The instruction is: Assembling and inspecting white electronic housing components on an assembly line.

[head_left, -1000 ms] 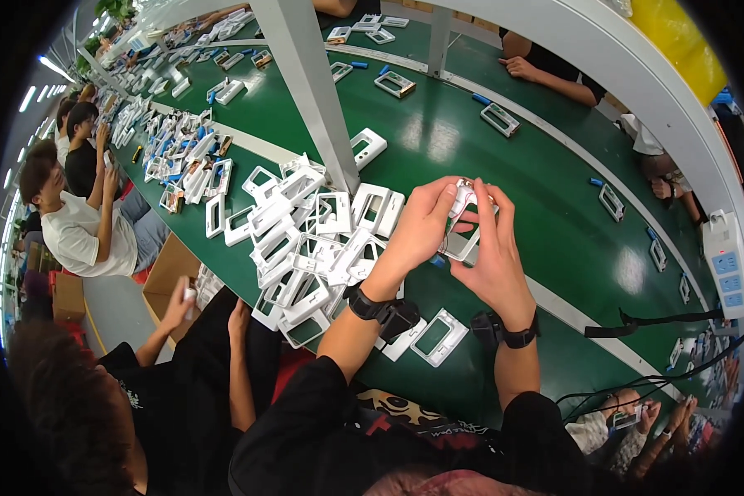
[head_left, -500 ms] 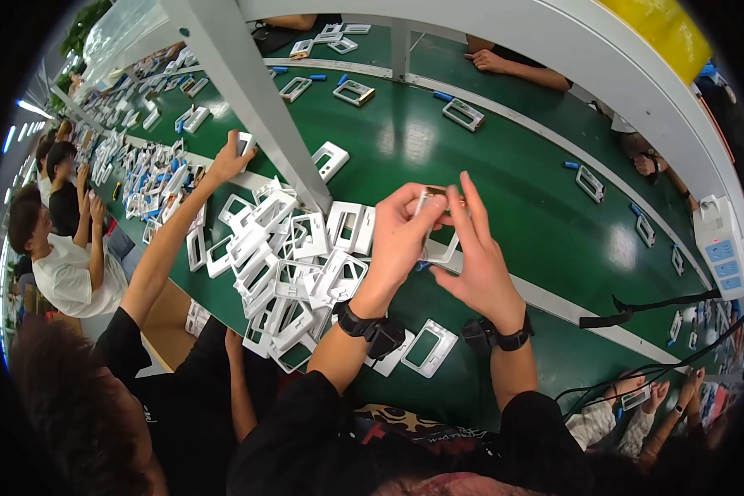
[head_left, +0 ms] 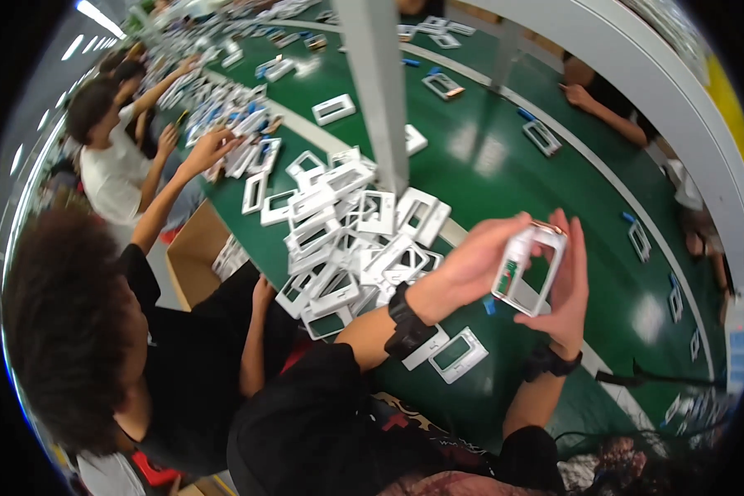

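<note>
A white rectangular plastic housing (head_left: 545,299) with a window opening is held tilted between my two hands above the green table. Inside its left side a small green circuit board shows, and something copper-coloured sits at its top end. My left hand (head_left: 474,263) grips its upper left edge, with the fingers partly hidden. Along the right side my right hand (head_left: 567,285) closes, fingers behind it and thumb at the lower corner. Just left of my left hand lies a heap of white housings (head_left: 339,211). Below the hands a single empty housing (head_left: 460,355) lies flat, next to another.
A grey metal post (head_left: 376,99) rises behind the heap. Beyond it a green conveyor belt (head_left: 471,182) carries spaced housings with blue parts. To my left a co-worker's hand (head_left: 211,150) reaches over a pile of parts. A cardboard box (head_left: 197,252) stands by the table edge.
My view has swung left, shifting the scene rightward. The housing in my hands now shows its opening and circuit board, and my right hand has closed onto it. The co-worker's hand has shifted to the pile.
</note>
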`<act>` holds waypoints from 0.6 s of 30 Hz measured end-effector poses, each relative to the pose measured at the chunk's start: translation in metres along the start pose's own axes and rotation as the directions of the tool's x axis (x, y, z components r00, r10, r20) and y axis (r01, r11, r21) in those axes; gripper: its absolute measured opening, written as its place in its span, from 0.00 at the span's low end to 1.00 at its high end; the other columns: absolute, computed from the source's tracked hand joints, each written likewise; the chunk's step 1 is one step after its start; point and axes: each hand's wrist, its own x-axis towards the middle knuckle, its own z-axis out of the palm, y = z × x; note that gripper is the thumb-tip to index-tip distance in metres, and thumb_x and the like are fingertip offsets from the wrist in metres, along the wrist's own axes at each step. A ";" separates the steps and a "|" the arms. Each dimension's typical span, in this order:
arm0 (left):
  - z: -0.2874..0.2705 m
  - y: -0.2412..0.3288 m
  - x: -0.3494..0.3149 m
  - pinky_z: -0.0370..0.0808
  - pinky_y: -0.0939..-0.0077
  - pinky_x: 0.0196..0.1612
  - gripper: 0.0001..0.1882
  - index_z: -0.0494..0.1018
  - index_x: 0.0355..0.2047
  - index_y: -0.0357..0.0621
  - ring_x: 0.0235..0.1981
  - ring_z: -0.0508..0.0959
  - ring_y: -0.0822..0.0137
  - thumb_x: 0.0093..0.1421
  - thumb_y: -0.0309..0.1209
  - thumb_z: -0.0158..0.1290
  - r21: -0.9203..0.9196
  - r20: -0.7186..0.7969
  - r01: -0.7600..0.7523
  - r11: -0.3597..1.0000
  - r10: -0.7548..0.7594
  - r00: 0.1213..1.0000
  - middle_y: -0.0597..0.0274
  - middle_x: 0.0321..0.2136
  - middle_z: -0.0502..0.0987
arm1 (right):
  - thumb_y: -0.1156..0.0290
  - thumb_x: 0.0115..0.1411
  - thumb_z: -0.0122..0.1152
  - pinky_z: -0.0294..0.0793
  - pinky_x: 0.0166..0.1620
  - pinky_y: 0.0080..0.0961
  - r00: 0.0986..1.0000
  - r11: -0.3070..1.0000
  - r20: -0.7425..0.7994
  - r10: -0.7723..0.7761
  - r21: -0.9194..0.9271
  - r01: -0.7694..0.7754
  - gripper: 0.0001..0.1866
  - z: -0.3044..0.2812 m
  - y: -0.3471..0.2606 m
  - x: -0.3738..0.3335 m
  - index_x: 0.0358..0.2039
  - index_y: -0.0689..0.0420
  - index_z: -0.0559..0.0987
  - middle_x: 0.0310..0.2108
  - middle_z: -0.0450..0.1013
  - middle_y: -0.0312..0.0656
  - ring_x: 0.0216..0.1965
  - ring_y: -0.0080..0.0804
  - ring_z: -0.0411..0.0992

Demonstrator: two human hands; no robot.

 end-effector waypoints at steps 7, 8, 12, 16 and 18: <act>0.021 0.005 -0.010 0.73 0.81 0.33 0.15 0.74 0.40 0.38 0.30 0.75 0.76 0.68 0.38 0.48 0.047 -0.076 -0.065 0.997 0.068 0.995 0.64 0.32 0.77 | 0.60 0.27 0.85 0.54 0.65 0.43 0.997 0.999 -0.060 -0.052 0.001 0.052 0.71 0.017 0.006 0.006 0.68 0.59 0.47 0.65 0.53 0.56 0.65 0.47 0.57; 0.020 0.007 -0.014 0.74 0.81 0.34 0.15 0.74 0.41 0.38 0.31 0.76 0.75 0.68 0.38 0.48 0.091 -0.085 -0.071 0.993 0.079 0.993 0.64 0.32 0.77 | 0.60 0.27 0.85 0.54 0.65 0.43 0.995 0.996 -0.039 -0.087 0.030 0.089 0.70 0.020 0.010 0.008 0.67 0.59 0.48 0.65 0.54 0.57 0.65 0.47 0.57; 0.025 0.013 -0.018 0.76 0.81 0.38 0.15 0.73 0.42 0.38 0.34 0.76 0.74 0.68 0.39 0.47 0.172 -0.086 -0.067 0.983 0.083 0.993 0.64 0.34 0.77 | 0.57 0.25 0.86 0.59 0.63 0.40 0.993 0.993 -0.012 -0.115 0.019 0.115 0.72 0.019 0.014 0.012 0.66 0.59 0.48 0.64 0.55 0.55 0.64 0.44 0.59; 0.041 0.006 -0.020 0.78 0.79 0.42 0.16 0.71 0.45 0.37 0.37 0.77 0.73 0.68 0.39 0.47 0.096 -0.120 -0.011 0.995 0.023 0.993 0.62 0.38 0.76 | 0.63 0.27 0.85 0.54 0.65 0.44 0.977 0.969 -0.035 -0.209 0.126 0.212 0.67 0.019 0.009 0.007 0.65 0.58 0.51 0.63 0.57 0.56 0.65 0.49 0.56; 0.041 0.007 -0.022 0.78 0.77 0.43 0.17 0.70 0.45 0.37 0.38 0.77 0.73 0.69 0.39 0.46 0.092 -0.106 -0.003 0.996 0.013 0.994 0.61 0.39 0.76 | 0.64 0.27 0.85 0.53 0.66 0.45 0.990 0.976 -0.025 -0.137 0.168 0.139 0.66 0.020 0.004 0.006 0.65 0.58 0.52 0.63 0.58 0.56 0.65 0.49 0.56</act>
